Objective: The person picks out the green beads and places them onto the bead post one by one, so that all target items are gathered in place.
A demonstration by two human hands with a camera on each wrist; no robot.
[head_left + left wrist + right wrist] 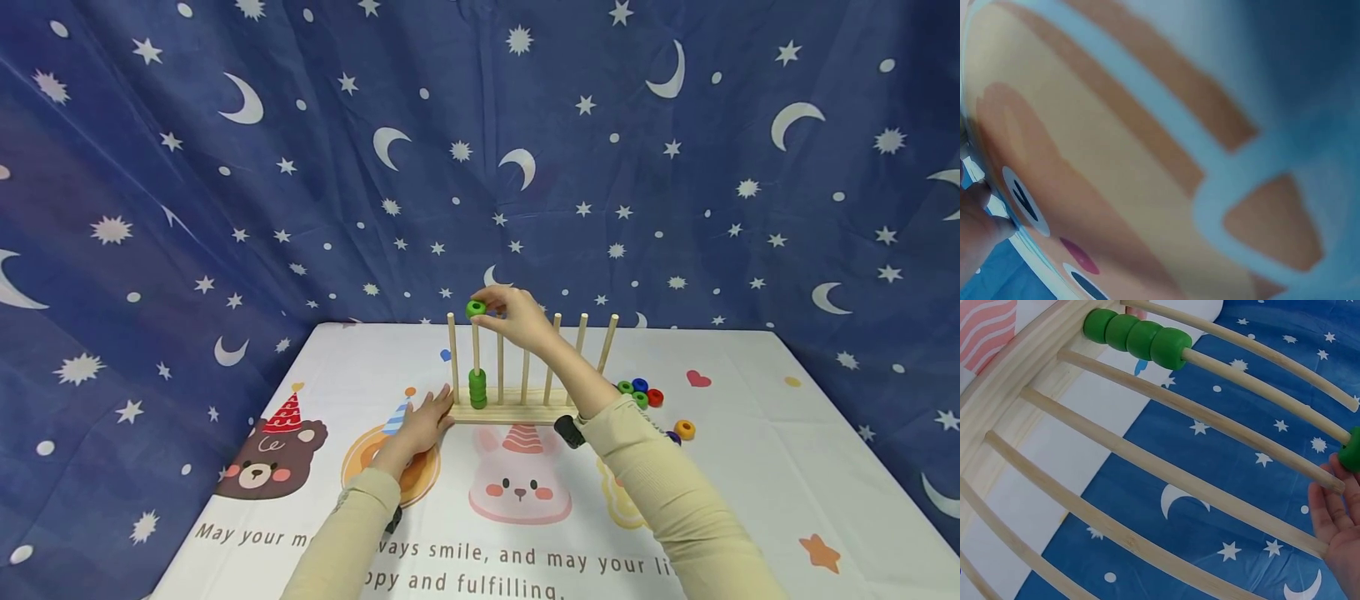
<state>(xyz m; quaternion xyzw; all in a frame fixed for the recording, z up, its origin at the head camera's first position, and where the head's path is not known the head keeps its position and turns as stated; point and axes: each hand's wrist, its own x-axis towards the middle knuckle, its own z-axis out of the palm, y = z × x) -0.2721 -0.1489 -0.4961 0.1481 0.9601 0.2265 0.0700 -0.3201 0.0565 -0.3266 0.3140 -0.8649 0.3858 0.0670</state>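
Observation:
A wooden rack (pixel 517 415) with a row of upright pegs stands on the table. Four round green beads are stacked low on its second peg from the left, and this green stack (pixel 1141 339) also shows in the right wrist view. My right hand (pixel 522 318) pinches another green bead (pixel 476 309) between thumb and fingers, right at the tip of that same peg. At the rack's left end, my left hand (pixel 426 421) lies low with fingers extended, touching the base. Only part of the left hand (pixel 982 228) appears at the edge of the left wrist view.
Right of the rack lie loose beads: green ones (pixel 640 401), a blue bead (pixel 640 385), a red bead (pixel 655 397), an orange bead (pixel 684 430) and a purple one partly behind the right sleeve (pixel 660 475). A printed white cloth (pixel 750 500) covers the table; a starry blue curtain (pixel 480 167) hangs behind.

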